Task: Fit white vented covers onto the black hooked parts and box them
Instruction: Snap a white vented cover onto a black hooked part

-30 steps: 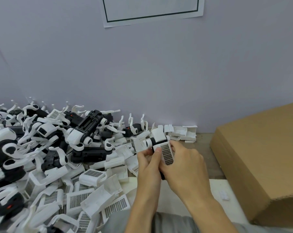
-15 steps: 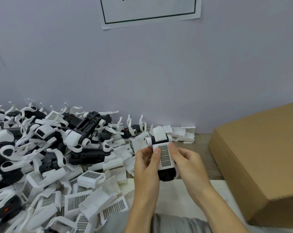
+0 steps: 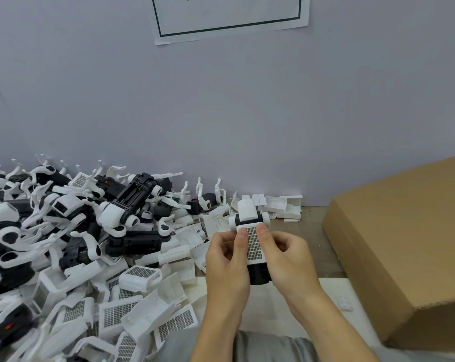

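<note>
Both my hands hold one black hooked part (image 3: 259, 275) upright in front of me, above the table edge. A white vented cover (image 3: 254, 244) lies on its upper face. My left hand (image 3: 227, 262) grips the part from the left, thumb pressing the cover's left edge. My right hand (image 3: 289, 259) grips it from the right, thumb on the cover's top right. The part's white head (image 3: 247, 211) sticks out above my thumbs. The black body shows only below the cover, between my palms.
A big heap of black hooked parts (image 3: 132, 197) and loose white vented covers (image 3: 121, 312) fills the left of the table. A brown cardboard box (image 3: 404, 244) stands at the right. More white pieces (image 3: 284, 206) lie along the grey wall. A small white scrap (image 3: 344, 303) lies near the box.
The part has turned from tilted to upright and the cover now sits square on it. Both thumbs have shifted onto the cover's upper edges. My hands moved slightly lower.
</note>
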`<state>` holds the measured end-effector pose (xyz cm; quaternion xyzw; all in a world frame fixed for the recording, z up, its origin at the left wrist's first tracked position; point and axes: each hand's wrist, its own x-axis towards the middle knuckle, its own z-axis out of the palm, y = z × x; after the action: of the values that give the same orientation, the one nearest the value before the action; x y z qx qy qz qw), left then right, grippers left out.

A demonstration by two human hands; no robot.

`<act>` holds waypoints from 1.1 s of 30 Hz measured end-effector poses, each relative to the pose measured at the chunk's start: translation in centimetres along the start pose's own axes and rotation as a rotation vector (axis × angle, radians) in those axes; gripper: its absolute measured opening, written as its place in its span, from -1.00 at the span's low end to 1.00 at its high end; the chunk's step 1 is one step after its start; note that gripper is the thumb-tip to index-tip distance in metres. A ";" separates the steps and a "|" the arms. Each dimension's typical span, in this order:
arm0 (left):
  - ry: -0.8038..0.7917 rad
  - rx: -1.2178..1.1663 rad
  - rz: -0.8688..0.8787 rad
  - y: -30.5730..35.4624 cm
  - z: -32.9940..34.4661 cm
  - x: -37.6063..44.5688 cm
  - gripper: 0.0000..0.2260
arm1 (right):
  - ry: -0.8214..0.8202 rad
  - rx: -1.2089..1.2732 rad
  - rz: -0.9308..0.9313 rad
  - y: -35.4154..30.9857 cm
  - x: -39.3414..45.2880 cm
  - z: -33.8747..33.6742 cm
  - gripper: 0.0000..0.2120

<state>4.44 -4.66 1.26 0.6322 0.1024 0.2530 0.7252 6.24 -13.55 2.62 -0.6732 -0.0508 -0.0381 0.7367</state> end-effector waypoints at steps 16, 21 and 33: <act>-0.094 0.005 -0.052 -0.4 -0.4 0.2 -0.81 | -0.202 0.031 -0.015 0.1 0.4 -1.8 -0.81; -0.075 0.036 0.007 -0.3 -0.4 0.2 -0.78 | -0.228 -0.004 -0.021 0.0 0.5 -2.1 -0.78; 0.016 -0.073 -0.038 -0.2 -0.3 0.4 -0.87 | -0.160 0.034 0.055 -0.5 0.7 -3.0 -0.79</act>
<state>4.70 -4.19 1.04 0.6012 0.1110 0.2480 0.7515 6.94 -16.62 2.91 -0.6625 -0.0916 0.0368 0.7425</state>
